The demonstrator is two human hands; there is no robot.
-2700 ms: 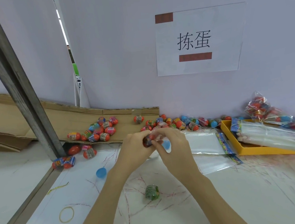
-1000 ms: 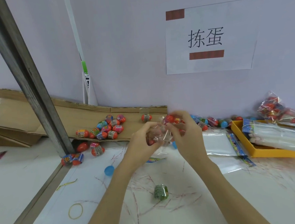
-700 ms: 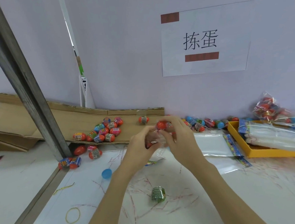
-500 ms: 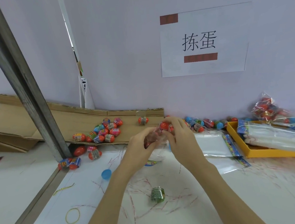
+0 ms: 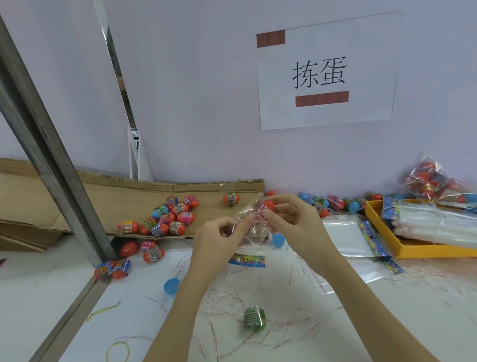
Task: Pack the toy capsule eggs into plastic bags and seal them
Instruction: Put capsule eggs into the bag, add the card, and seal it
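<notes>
Fingers (image 5: 274, 211) of the right hand (image 5: 294, 222) pinch a red capsule egg (image 5: 268, 205) at the upper right corner of a clear plastic bag (image 5: 250, 222), while the left hand (image 5: 217, 239) grips the bag's lower left side, thumb and curled fingers closed on the film. The bag hangs between the two hands above the table (image 5: 357, 328), its long axis running from lower left up to upper right, so the mouth appears to face the right hand, though the glare on the film makes that hard to confirm. The egg sits right at that opening, and the coming push looks to run leftward and down into the bag. Loose eggs (image 5: 174, 217) wait on a cardboard sheet (image 5: 62, 206) to the left, nearer the left hand, and a stack of flat bags (image 5: 347, 238) lies on the table just beside the right wrist.
</notes>
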